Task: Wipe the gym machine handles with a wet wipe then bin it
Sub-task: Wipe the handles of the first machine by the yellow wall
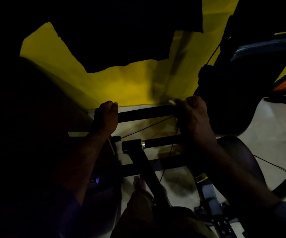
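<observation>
The scene is dim. A black padded handle bar [145, 113] runs left to right in the middle of the view. My left hand [106, 117] is closed around its left end. My right hand [193, 115] is closed over its right end, and a small pale scrap of wet wipe [171, 102] sticks out by the fingers. A second black bar [163, 141] with a metal collar lies just below, passing under my right wrist.
The machine's black frame arm [145, 167] slants down toward me, with thin cables crossing it. A black padded seat [252, 69] stands at the right, a dark rounded pad [35, 109] at the left. A yellow wall [121, 83] is behind. My bare foot [139, 184] rests on the pale floor.
</observation>
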